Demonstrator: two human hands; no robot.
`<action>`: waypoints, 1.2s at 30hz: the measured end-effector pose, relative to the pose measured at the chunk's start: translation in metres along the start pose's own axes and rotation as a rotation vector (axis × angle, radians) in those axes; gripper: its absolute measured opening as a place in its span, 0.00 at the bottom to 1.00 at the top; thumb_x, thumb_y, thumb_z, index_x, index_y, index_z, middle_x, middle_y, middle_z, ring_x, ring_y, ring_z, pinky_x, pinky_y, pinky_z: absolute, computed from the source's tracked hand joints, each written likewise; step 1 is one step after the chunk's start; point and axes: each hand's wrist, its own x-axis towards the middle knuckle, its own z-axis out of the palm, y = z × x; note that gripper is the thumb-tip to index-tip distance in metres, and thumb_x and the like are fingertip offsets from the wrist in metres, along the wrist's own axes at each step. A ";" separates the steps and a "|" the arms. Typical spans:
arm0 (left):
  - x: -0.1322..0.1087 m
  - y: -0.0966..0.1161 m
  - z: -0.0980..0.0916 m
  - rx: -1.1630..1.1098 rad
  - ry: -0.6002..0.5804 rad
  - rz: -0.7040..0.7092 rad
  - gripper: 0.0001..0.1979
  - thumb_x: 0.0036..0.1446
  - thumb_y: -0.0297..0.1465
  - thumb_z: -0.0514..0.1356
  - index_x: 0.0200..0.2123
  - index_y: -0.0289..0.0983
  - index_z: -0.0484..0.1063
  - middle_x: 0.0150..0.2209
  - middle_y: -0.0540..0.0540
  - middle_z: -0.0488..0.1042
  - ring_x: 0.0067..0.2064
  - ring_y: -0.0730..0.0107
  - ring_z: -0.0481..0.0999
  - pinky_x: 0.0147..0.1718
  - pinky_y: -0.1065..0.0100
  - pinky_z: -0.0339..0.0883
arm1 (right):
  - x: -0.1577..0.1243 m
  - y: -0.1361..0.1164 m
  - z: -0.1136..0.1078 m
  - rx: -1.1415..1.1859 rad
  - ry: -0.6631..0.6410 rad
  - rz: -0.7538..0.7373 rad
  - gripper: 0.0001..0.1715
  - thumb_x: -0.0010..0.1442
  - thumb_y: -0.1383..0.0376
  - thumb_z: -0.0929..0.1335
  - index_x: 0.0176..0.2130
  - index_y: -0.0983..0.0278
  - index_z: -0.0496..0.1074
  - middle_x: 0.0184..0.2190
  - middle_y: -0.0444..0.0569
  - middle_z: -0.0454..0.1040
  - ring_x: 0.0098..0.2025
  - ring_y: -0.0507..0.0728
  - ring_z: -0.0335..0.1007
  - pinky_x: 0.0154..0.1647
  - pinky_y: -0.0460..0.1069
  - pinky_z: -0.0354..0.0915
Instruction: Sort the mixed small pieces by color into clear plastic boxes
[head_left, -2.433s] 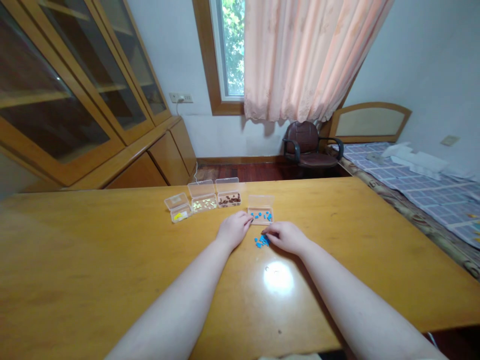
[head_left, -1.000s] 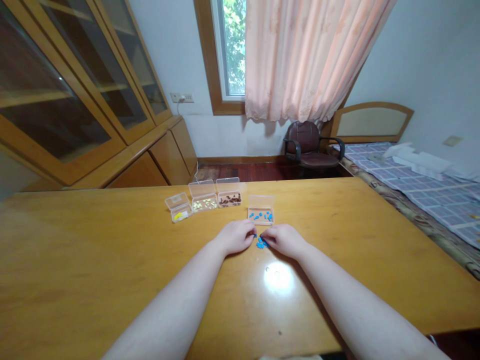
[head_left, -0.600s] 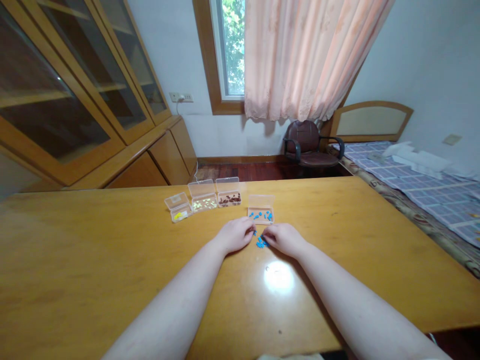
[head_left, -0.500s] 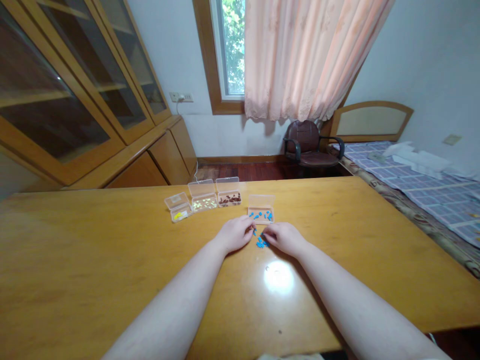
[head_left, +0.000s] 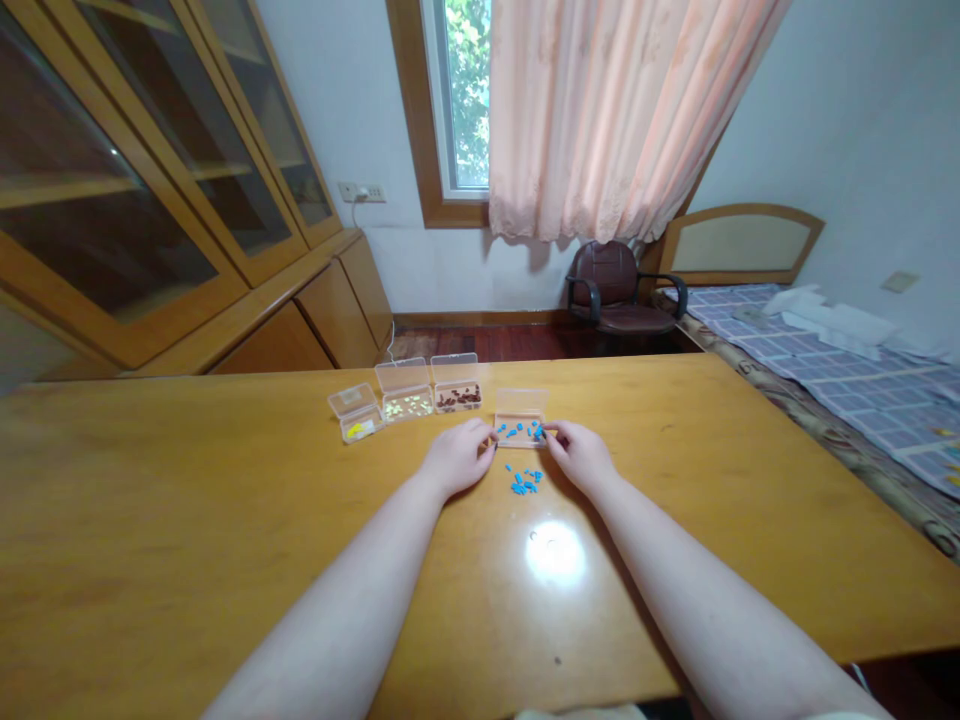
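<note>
An open clear plastic box [head_left: 520,445] with several small blue pieces in it stands between my hands, its hinged lid [head_left: 521,401] raised at the back. At its left side, the fingertips of my left hand [head_left: 459,458] are closed against the edge. My right hand [head_left: 582,457] has its thumb and fingers at the right side, also closed on the box. A loose pile of small blue pieces [head_left: 525,484] lies on the table just in front of the box. The pieces are too small for me to tell their exact kind.
To the left stand three more open clear boxes: one with brown pieces [head_left: 459,398], one with pale pieces [head_left: 408,407], one with yellow pieces [head_left: 360,429]. All are on the wooden table [head_left: 225,500]. Beyond it are a chair [head_left: 615,290] and a bed [head_left: 825,340].
Both hands have left the loose blue pieces and moved apart, the left one leftward, the right one up and rightward, to the two sides of the box. The box looks unmoved.
</note>
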 end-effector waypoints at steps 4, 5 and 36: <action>-0.005 -0.001 -0.008 0.058 -0.046 0.033 0.09 0.56 0.31 0.54 0.37 0.42 0.74 0.35 0.48 0.74 0.36 0.67 0.73 0.35 0.69 0.65 | -0.004 -0.001 -0.003 0.023 -0.055 -0.063 0.15 0.59 0.62 0.63 0.41 0.62 0.76 0.28 0.49 0.76 0.29 0.54 0.69 0.33 0.47 0.63; -0.006 -0.001 -0.009 0.075 -0.061 0.040 0.10 0.56 0.32 0.54 0.38 0.42 0.75 0.35 0.48 0.74 0.36 0.67 0.73 0.35 0.69 0.64 | -0.005 -0.002 -0.004 0.030 -0.068 -0.079 0.15 0.60 0.62 0.63 0.41 0.62 0.76 0.29 0.49 0.77 0.29 0.54 0.70 0.33 0.47 0.63; 0.006 0.017 0.016 0.136 -0.086 -0.009 0.10 0.63 0.33 0.50 0.38 0.38 0.70 0.39 0.44 0.72 0.39 0.66 0.73 0.38 0.68 0.66 | -0.008 -0.011 0.001 0.122 -0.100 -0.163 0.13 0.60 0.63 0.63 0.39 0.62 0.77 0.32 0.49 0.78 0.32 0.54 0.72 0.35 0.47 0.64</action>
